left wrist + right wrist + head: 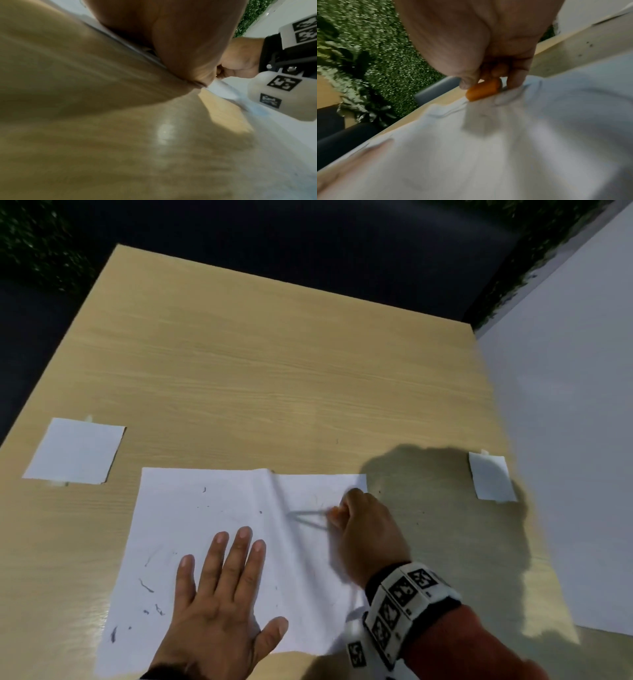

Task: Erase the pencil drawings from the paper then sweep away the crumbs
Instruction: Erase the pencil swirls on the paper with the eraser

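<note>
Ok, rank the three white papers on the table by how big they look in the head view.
1. The large sheet under both hands.
2. The small paper at left.
3. The small paper at right, which looks smallest, though the wide-angle lens may distort its size.

I find no legible text, brand or number in any view. The only signs are black-and-white square fiducial markers on the white wrist-mounted housing (404,604); their patterns cannot be decoded. One small dark label (270,100) is too blurred to read.
</note>
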`<act>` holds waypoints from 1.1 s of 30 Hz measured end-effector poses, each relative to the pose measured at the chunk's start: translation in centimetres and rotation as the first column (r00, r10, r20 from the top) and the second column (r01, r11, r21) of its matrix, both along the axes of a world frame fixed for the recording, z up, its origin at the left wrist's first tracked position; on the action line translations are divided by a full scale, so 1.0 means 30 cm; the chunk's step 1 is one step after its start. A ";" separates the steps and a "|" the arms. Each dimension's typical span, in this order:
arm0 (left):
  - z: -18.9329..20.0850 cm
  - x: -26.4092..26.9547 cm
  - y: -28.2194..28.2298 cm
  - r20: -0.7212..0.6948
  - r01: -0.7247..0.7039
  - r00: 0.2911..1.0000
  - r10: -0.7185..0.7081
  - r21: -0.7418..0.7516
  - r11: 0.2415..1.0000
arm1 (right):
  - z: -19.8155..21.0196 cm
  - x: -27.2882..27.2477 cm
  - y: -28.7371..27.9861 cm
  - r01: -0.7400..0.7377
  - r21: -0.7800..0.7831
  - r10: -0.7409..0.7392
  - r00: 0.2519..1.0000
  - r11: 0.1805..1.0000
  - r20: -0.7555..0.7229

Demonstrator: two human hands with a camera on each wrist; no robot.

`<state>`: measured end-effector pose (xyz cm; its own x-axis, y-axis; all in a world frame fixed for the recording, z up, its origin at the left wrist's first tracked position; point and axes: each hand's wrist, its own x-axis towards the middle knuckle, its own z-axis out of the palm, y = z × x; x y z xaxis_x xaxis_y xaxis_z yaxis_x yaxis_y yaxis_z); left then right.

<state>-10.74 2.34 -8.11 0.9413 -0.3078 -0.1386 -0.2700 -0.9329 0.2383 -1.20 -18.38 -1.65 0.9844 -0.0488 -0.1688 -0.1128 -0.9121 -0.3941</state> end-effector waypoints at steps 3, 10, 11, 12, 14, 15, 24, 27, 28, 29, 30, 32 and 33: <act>-0.001 0.002 -0.001 0.013 -0.003 1.000 0.003 0.008 1.000 | -0.044 -0.017 -0.013 0.040 -0.002 -0.039 0.998 0.999 0.055; 0.005 0.005 -0.002 -0.022 0.003 1.000 -0.003 -0.013 1.000 | 0.060 -0.011 -0.010 -0.011 -0.006 0.011 0.999 1.000 0.054; 0.007 0.005 -0.002 -0.036 0.005 0.999 -0.006 -0.012 1.000 | 0.082 -0.027 0.009 -0.042 0.028 0.040 0.997 0.999 0.071; 0.008 0.006 -0.002 -0.049 0.008 0.999 -0.009 -0.010 1.000 | 0.097 -0.051 0.040 -0.066 0.063 0.062 0.997 0.996 0.053; 0.007 0.008 -0.003 -0.055 0.005 0.998 -0.005 -0.008 1.000 | 0.097 -0.105 0.115 -0.086 0.174 0.095 0.994 0.981 -0.049; 0.008 0.007 -0.006 -0.051 -0.007 0.999 0.006 -0.011 1.000 | 0.081 -0.129 0.152 -0.104 0.214 0.125 0.988 0.971 -0.088; 0.008 -0.007 -0.008 -0.013 -0.032 0.999 0.032 -0.042 0.999 | 0.024 -0.153 0.250 -0.160 0.132 0.179 0.973 0.978 -0.146; 0.004 -0.004 -0.010 0.014 -0.031 0.999 0.032 -0.032 0.999 | 0.033 -0.147 0.246 -0.220 0.104 0.236 0.956 0.970 -0.174; 0.003 -0.002 -0.011 0.018 -0.030 0.999 0.030 -0.021 0.999 | 0.039 -0.144 0.235 -0.236 0.115 0.254 0.951 0.965 -0.177; 0.004 -0.002 -0.013 0.016 -0.030 0.999 0.030 -0.014 0.999 | 0.048 -0.137 0.219 -0.240 0.124 0.259 0.950 0.963 -0.172; 0.003 0.001 -0.013 0.016 -0.028 0.999 0.028 -0.010 1.000 | 0.051 -0.126 0.193 -0.220 0.145 0.243 0.955 0.965 -0.171; 0.000 0.003 -0.014 0.024 -0.025 0.999 0.025 -0.012 1.000 | 0.038 -0.088 0.126 -0.131 0.136 0.151 0.977 0.982 -0.153; 0.000 0.005 -0.012 0.023 -0.024 0.999 0.024 -0.018 1.000 | 0.027 -0.053 0.085 -0.079 0.060 0.087 0.988 0.995 -0.131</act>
<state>-10.59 1.97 -8.10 0.9513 -0.2874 -0.1115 -0.2534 -0.9349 0.2485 -2.79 -15.83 -0.83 0.9531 0.0449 -0.2993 -0.0926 -0.8981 -0.4299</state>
